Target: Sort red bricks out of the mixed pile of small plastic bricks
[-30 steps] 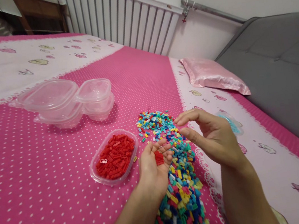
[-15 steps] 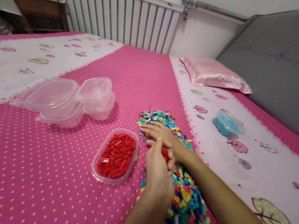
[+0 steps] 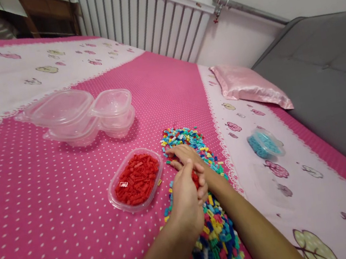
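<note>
Curled closed, my left hand holds several red toy bricks that show between thumb and fingers. Just beyond it, my right hand reaches over a long pile of mixed-colour toy bricks, its fingertips down at the pile's left edge. Its thumb and fingers look apart, though the left hand partly covers them. Left of both hands stands a clear plastic container filled with red bricks, with one white-looking piece on top. A loose yellow brick lies at its right side.
Clear empty containers stand stacked at the upper left on the pink dotted bedspread. To the right are a container of blue bricks and a clear lid-like piece. A pink pillow lies near the grey headboard.
My right hand's fingers have bent and drawn in from a flatter, outstretched pose over the pile. My left hand stays closed around the red bricks. The view has shifted slightly.
</note>
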### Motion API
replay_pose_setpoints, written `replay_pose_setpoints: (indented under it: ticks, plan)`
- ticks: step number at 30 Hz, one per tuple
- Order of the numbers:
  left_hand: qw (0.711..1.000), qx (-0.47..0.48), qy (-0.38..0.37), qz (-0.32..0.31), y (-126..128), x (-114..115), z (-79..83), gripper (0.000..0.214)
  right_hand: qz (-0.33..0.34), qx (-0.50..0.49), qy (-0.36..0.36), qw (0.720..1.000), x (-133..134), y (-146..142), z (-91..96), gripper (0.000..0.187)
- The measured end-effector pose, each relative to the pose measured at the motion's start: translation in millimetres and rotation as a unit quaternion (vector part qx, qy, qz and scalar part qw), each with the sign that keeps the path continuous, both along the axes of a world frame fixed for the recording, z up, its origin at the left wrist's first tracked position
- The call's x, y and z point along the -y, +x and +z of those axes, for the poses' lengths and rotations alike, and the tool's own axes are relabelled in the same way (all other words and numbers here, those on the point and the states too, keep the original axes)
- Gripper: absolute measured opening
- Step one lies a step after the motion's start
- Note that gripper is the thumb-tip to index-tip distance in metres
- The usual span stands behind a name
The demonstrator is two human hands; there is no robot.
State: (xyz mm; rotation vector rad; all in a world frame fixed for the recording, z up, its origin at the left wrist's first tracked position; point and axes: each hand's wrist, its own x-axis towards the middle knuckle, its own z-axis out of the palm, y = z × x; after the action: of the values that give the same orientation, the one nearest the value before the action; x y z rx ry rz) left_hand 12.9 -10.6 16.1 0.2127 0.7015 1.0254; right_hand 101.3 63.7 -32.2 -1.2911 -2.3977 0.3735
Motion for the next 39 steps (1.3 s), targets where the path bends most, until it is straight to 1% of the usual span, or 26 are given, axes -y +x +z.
replay_pose_setpoints:
  ticks: [4, 11, 17, 20, 23, 25, 27, 30, 32, 34, 36, 38, 39]
  plan:
    - [1.000, -0.009, 0.001, -0.012, 1, 1, -1.1, 0.026, 0.004, -0.013, 0.004, 1.000, 2, 1, 1.0, 0.023]
    - [1.000, -0.020, 0.002, -0.012, 3, 1, -3.1, 0.028, 0.012, -0.021, -0.002, 1.000, 3, 2, 2.0, 0.018]
    - [1.000, -0.013, -0.007, -0.017, 1, 1, 1.6, 0.027, 0.017, -0.096, -0.019, 0.995, 4, 3, 10.8, 0.010]
    - [1.000, 0.005, -0.007, -0.015, -1, 0, 0.8, 0.028, -0.003, -0.182, -0.031, 0.983, 5, 11, 22.7, 0.010]
    - [0.999, 0.025, -0.033, 0.000, -4, -2, -1.6, 0.028, -0.046, -0.286, -0.029, 0.957, 9, 20, 40.2, 0.013]
    - [0.998, 0.030, -0.051, 0.015, -6, -4, -2.2, 0.028, -0.049, -0.337, -0.038, 0.939, 15, 26, 54.0, 0.016]
    - [0.998, 0.030, -0.056, 0.024, -7, -6, -1.4, 0.027, -0.024, -0.352, -0.063, 0.934, 25, 30, 68.0, 0.016]
    - [0.997, 0.033, -0.068, 0.029, -8, -8, 1.1, 0.023, 0.016, -0.321, -0.087, 0.943, 41, 32, 85.5, 0.013]
    - [0.996, 0.040, -0.081, 0.021, -8, -9, 2.3, 0.022, 0.030, -0.299, -0.091, 0.949, 47, 31, 92.4, 0.013]
    - [0.995, 0.046, -0.088, 0.011, -8, -9, 2.4, 0.023, 0.018, -0.301, -0.081, 0.950, 47, 32, 93.8, 0.014]
    - [0.995, 0.045, -0.089, 0.004, -8, -9, 1.5, 0.025, -0.025, -0.325, -0.051, 0.944, 39, 36, 87.8, 0.015]
    - [0.995, 0.041, -0.089, 0.005, -8, -8, 0.2, 0.026, -0.093, -0.339, -0.010, 0.936, 24, 45, 73.3, 0.019]
    - [0.995, 0.042, -0.090, 0.005, -8, -8, -0.4, 0.027, -0.130, -0.324, 0.004, 0.937, 16, 50, 63.2, 0.021]
